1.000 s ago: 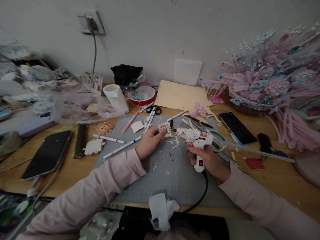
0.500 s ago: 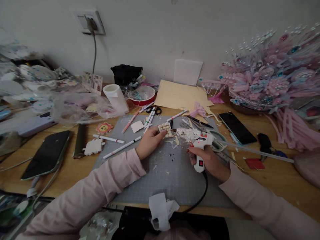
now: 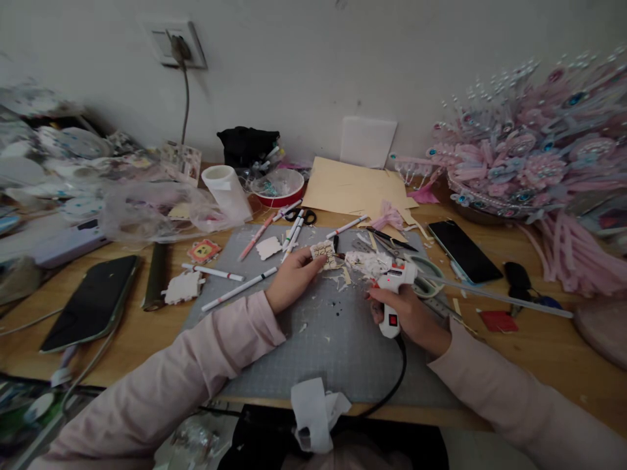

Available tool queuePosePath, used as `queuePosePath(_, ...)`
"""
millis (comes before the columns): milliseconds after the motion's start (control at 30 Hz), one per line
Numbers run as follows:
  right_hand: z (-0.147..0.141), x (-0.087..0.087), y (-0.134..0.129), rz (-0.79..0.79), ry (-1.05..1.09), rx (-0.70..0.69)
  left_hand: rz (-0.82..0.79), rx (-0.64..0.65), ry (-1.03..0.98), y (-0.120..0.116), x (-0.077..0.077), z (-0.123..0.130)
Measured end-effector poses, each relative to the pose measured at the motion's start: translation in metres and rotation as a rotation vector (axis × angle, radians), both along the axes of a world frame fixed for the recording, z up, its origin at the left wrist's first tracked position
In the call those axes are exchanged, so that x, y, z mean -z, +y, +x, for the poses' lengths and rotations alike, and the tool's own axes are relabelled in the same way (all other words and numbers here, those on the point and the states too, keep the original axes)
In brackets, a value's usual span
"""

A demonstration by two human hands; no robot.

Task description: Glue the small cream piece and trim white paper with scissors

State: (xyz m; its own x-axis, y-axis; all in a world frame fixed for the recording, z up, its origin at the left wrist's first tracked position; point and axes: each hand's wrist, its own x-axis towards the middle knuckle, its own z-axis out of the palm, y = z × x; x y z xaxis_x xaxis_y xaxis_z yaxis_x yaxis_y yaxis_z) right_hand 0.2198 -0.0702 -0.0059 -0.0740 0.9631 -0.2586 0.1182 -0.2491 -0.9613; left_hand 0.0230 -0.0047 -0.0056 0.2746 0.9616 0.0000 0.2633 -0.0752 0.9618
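My right hand point(image 3: 410, 314) is wrapped round the handle of a white hot glue gun point(image 3: 396, 282), index finger at its orange trigger. A long clear glue stick point(image 3: 494, 294) juts from the gun's back, and the nozzle points left. Between thumb and fingers my left hand point(image 3: 295, 279) pinches a small pale scallop-edged piece point(image 3: 323, 252) with dark line markings. The nozzle tip is at or very near this piece's right edge; contact is hard to make out. Below both lies a grey cutting mat point(image 3: 313, 352) with glue scraps.
Several white markers point(image 3: 240, 288) lie left of my hands, with black scissors point(image 3: 307, 216) behind. Cream card sheets point(image 3: 357, 186) lie near the wall. At right are a phone point(image 3: 465, 251) and a pink beaded decoration point(image 3: 529, 150); a second phone point(image 3: 91, 303) is at left.
Both hands stay almost in place, the nozzle still at the small piece. Only very slight shifts of the glue stick and sleeves show.
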Motion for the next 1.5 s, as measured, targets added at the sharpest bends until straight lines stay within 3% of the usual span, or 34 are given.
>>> queuePosePath(333, 0.0022, 0.0038, -0.0015, 0.049, 0.042, -0.020, -0.006, 0.008, 0.017, 0.0002, 0.0012, 0.0005)
queuePosePath(533, 0.0020, 0.0081, -0.0006, 0.064, 0.094, 0.044, -0.017, -0.022, 0.015, -0.0004, -0.0004, 0.0002)
queuePosePath(1500, 0.0008, 0.0042, 0.0012, 0.031, 0.028, -0.015, 0.006, 0.002, 0.024, -0.0003, 0.0003, 0.0004)
